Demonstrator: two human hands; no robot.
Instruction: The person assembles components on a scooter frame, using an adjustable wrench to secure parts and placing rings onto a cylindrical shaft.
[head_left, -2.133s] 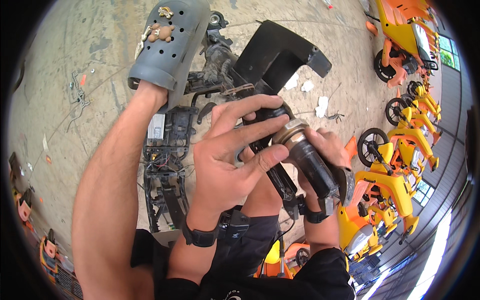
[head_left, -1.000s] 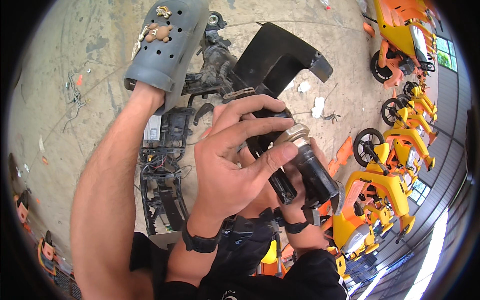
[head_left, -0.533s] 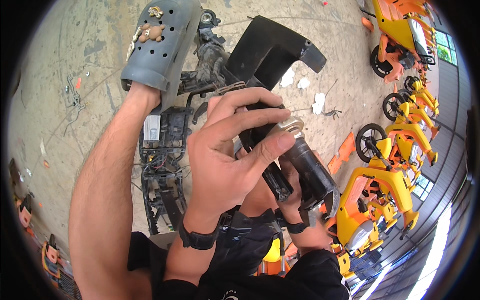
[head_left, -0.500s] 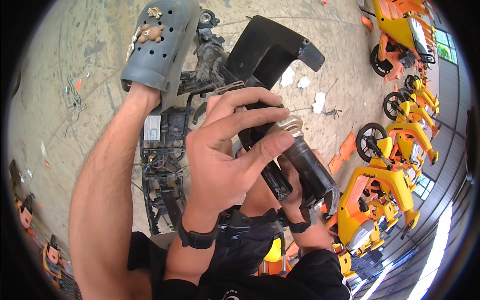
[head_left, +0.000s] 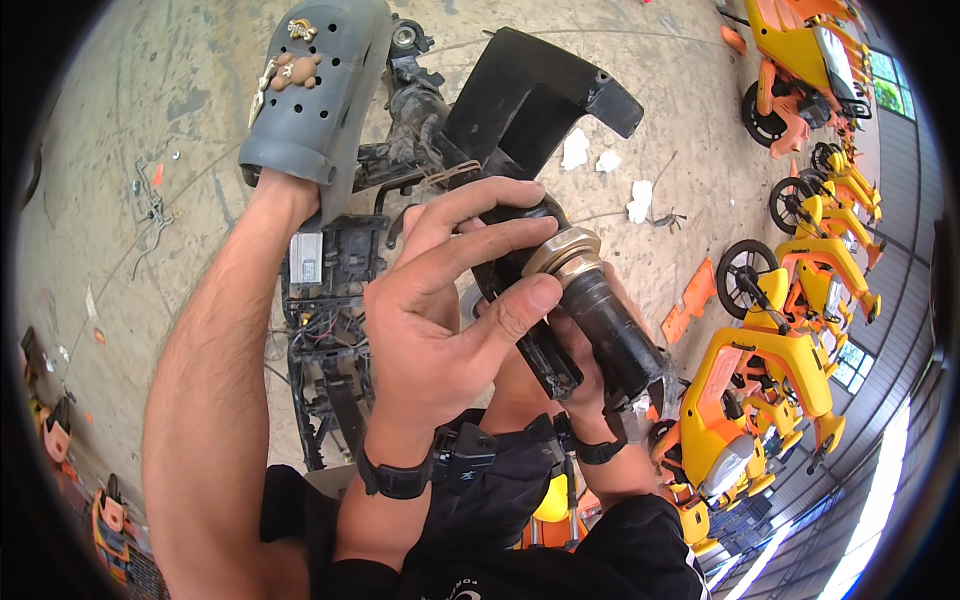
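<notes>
A large metal hex nut (head_left: 566, 252) sits around the upper end of a thick black tube (head_left: 615, 345), which slants down to the right. The thumb and fingers of my left hand (head_left: 430, 290) curl closed at the nut's left side, fingertips against its edge. From underneath, my right hand (head_left: 588, 375) grips the black tube, and most of its fingers are hidden behind it. Beside the tube, a black bracket arm (head_left: 548, 365) runs parallel. Beyond my hands stands a black mudguard-like panel (head_left: 515, 90).
A stripped black scooter frame (head_left: 335, 320) with wiring lies on the concrete floor. My grey clog (head_left: 315, 110) rests at its far left. Yellow scooters (head_left: 755, 400) line the right side. Orange fragments (head_left: 690, 300) and white scraps (head_left: 640, 200) lie on the floor.
My left thumb and fingertips have drawn back slightly to the left, so more of the nut shows. The tube stays in my right hand. The view has shifted a little.
</notes>
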